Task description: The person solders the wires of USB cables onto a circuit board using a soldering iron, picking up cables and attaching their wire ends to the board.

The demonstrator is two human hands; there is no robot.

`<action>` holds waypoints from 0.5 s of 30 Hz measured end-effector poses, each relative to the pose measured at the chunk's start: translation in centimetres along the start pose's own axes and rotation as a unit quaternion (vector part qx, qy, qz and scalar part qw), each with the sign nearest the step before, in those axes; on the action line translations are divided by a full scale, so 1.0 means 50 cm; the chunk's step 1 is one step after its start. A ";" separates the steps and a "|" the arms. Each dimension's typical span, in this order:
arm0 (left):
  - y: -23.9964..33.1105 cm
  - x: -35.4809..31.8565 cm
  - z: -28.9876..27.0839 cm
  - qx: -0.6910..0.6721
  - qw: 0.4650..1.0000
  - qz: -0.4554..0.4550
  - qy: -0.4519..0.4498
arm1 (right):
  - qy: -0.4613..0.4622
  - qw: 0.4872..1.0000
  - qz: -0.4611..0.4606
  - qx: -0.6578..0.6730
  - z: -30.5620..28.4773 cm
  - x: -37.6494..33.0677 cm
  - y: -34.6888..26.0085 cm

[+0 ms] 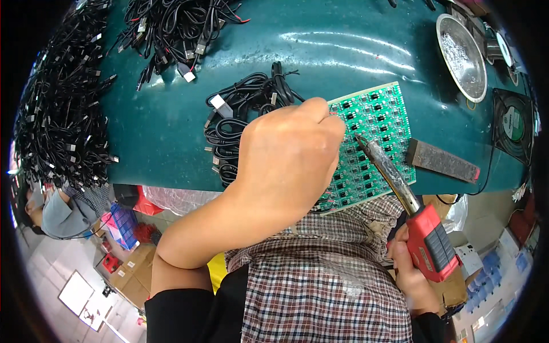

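Note:
My left hand (289, 157) is closed over the left part of a green circuit board (374, 123). Its fingertips are hidden behind the back of the hand, so what they pinch does not show. Rows of small dark parts cover the board, which lies at the table's near edge. In my right hand (413, 274) is a soldering iron (420, 223) with a red and black handle. Its dark tip reaches over the middle of the board, a short way right of my left knuckles. A bundle of black USB cables (231, 126) lies just left of my left hand.
More black cables lie in a bunch (171, 28) at the far left and a big heap (63, 108) along the left side. A grey block (443, 160) rests right of the board. Beyond it are a metal bowl (462, 60) and a black fan (512, 126).

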State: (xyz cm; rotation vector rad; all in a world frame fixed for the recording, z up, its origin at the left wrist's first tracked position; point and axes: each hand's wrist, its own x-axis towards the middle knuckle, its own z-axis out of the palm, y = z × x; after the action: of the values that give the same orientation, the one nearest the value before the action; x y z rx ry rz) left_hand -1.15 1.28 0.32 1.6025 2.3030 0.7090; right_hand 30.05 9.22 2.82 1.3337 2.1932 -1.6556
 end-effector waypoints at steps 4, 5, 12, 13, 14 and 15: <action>-0.001 0.000 0.001 0.003 1.000 0.001 0.000 | 0.007 1.000 0.015 0.015 0.001 -0.001 -0.011; -0.001 0.001 0.001 0.002 1.000 0.002 0.000 | 0.002 1.000 0.018 0.025 0.001 0.000 -0.015; -0.008 0.009 -0.013 -0.009 0.999 0.023 -0.033 | 0.016 0.999 0.021 0.029 -0.001 -0.009 -0.020; -0.008 0.012 -0.015 0.009 0.998 0.033 -0.049 | 0.015 1.000 0.013 0.005 -0.001 -0.010 -0.019; -0.009 0.015 -0.017 0.008 0.998 0.034 -0.050 | 0.013 1.000 0.005 -0.019 -0.001 -0.011 -0.019; -0.012 0.017 -0.019 0.006 0.998 0.044 -0.054 | 0.013 1.000 0.005 -0.019 0.000 -0.012 -0.015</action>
State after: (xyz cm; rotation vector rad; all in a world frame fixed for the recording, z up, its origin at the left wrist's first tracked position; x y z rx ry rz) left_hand -2.38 1.67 0.89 1.7112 2.1763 0.6124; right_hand 29.93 8.85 3.71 1.3611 2.2162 -1.5952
